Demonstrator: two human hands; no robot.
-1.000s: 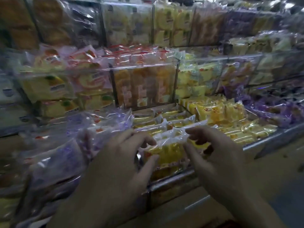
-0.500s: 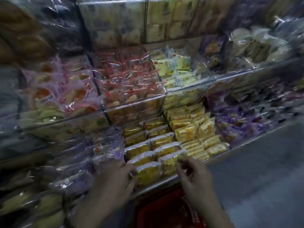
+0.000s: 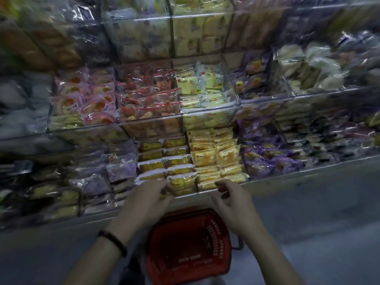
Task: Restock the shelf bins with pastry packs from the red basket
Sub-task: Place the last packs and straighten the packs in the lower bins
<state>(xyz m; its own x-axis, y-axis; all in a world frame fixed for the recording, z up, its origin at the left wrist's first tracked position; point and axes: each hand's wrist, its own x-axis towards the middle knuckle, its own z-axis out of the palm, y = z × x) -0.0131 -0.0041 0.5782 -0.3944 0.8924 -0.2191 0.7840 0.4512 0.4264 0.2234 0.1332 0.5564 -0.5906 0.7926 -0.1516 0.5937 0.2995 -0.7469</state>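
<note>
The red basket (image 3: 188, 243) stands on the floor below the shelf, and I see no packs inside it. Yellow pastry packs (image 3: 164, 161) lie in two neat rows in the lower shelf bin. My left hand (image 3: 146, 200) reaches to the front of that bin, its fingertips touching the frontmost pack (image 3: 182, 182). My right hand (image 3: 232, 200) hovers at the bin's front edge with fingers loosely curled, holding nothing. A dark bracelet sits on my left wrist.
Clear shelf bins (image 3: 209, 108) hold many other packs: more yellow ones (image 3: 216, 157) to the right, purple ones (image 3: 267, 159) further right and at left, red and pink ones above. Grey floor (image 3: 308, 212) runs along the shelf front.
My head has pulled back from the shelf, bringing the red basket into full view. Both hands have drawn back toward the bin's front edge and let go of the front pack.
</note>
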